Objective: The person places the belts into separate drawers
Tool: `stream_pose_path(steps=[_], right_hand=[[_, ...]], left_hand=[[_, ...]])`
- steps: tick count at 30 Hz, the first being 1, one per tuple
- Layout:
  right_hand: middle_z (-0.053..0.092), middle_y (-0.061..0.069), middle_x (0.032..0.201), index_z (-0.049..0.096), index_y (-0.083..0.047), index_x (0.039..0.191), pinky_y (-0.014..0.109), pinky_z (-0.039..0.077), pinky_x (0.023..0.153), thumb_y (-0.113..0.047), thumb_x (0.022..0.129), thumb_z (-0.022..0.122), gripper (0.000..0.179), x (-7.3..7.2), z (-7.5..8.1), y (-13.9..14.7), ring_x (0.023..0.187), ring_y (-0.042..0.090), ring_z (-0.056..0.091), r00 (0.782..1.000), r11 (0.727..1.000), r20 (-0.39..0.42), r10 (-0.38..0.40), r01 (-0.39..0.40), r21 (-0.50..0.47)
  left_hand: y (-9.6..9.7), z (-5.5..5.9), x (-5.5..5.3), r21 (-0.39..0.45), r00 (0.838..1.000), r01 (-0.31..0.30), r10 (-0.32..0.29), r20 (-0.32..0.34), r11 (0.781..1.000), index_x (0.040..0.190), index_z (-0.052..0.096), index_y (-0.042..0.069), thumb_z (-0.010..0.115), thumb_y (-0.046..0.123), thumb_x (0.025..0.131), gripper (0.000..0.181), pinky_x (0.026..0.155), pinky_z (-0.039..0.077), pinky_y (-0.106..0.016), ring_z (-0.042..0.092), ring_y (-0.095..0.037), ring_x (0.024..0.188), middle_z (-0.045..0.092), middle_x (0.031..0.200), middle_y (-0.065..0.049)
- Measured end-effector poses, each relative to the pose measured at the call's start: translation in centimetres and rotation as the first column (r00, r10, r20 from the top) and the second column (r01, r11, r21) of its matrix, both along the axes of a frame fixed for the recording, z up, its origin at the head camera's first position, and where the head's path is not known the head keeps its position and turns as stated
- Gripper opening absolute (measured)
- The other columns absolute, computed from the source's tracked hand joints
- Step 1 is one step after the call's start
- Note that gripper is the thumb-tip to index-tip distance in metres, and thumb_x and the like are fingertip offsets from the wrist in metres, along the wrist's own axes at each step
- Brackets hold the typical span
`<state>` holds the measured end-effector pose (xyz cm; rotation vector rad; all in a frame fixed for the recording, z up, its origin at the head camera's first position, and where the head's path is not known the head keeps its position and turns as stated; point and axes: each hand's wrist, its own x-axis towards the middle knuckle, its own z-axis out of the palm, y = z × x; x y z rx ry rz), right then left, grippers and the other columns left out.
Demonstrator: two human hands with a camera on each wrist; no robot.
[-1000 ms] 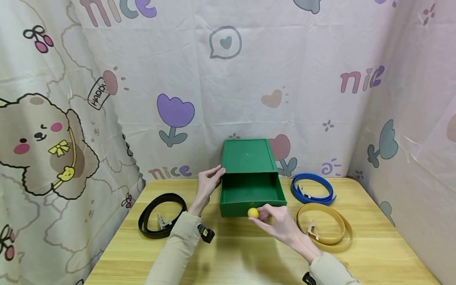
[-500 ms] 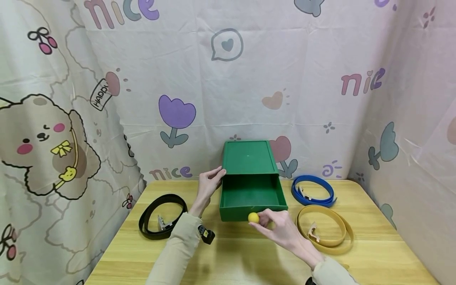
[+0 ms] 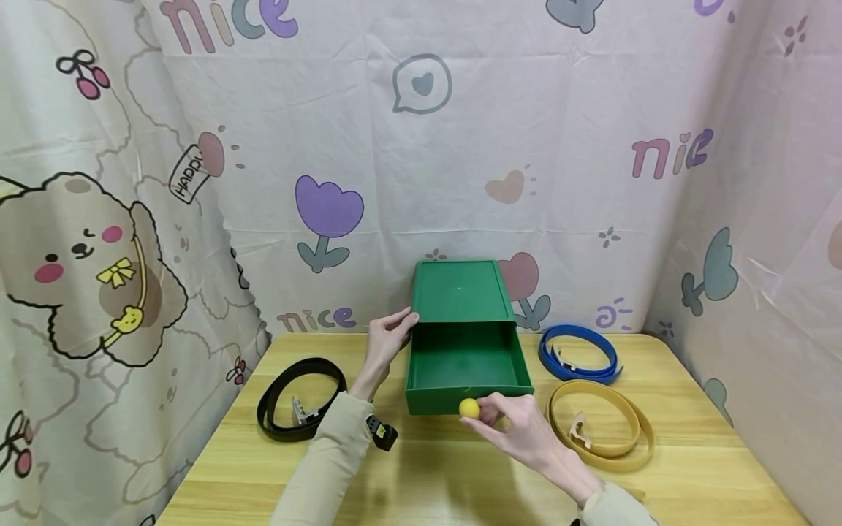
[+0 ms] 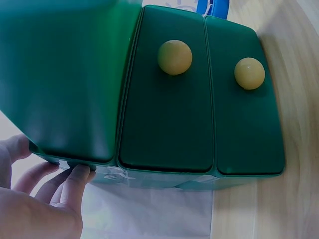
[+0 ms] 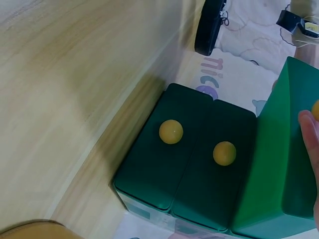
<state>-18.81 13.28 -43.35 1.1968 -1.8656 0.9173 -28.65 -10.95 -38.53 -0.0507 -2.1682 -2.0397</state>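
A green drawer cabinet [image 3: 460, 288] stands at the back of the table, its top drawer [image 3: 434, 400] pulled out toward me. The inside of that drawer shows nothing in it. My right hand [image 3: 522, 429] pinches the drawer's round yellow knob [image 3: 469, 408] between thumb and fingers. At the cabinet's upper left edge, my left hand [image 3: 387, 340] touches the side with fairly straight fingers [image 4: 77, 184]. Two lower drawers, pushed in, show their own yellow knobs in the left wrist view: the middle knob [image 4: 175, 57] and the bottom knob [image 4: 249, 73].
A coiled black belt [image 3: 266, 409] with a silver buckle lies on the left of the wooden table [image 3: 421, 467]. To the right are a coiled blue belt [image 3: 547, 358] and a tan belt [image 3: 638, 438]. A patterned curtain [image 3: 421, 175] hangs close behind the cabinet.
The top drawer has come a little farther out toward me, with my right hand on its knob moving along. My left hand stays at the cabinet's edge.
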Motion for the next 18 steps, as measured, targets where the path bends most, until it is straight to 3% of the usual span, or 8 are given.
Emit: stream_pose_path(steps=[13,18], right_hand=[[0.073,-0.005,0.069,0.068,-0.009,0.089,0.008,0.052,0.058,-0.033,0.094,0.070,0.025,0.20,-0.07,0.02,0.058,-0.001,0.066,1.000,1.000,0.005,-0.006,0.006,-0.001],[0.074,-0.004,0.070,0.071,-0.007,0.093,0.009,0.053,0.060,-0.029,0.093,0.074,0.022,0.06,-0.02,0.24,0.059,-0.001,0.067,0.999,1.000,-0.029,0.018,-0.018,-0.003]], left_hand=[[-0.03,0.00,-0.14,0.009,1.000,-0.002,0.002,0.009,1.000,0.133,0.066,0.007,0.070,0.026,0.096,0.042,0.101,0.054,-0.041,0.064,-0.028,0.124,0.066,0.135,-0.016],[-0.04,0.06,-0.11,0.010,1.000,-0.003,0.003,0.010,1.000,0.133,0.066,0.007,0.070,0.025,0.096,0.042,0.101,0.054,-0.041,0.064,-0.028,0.124,0.066,0.135,-0.016]])
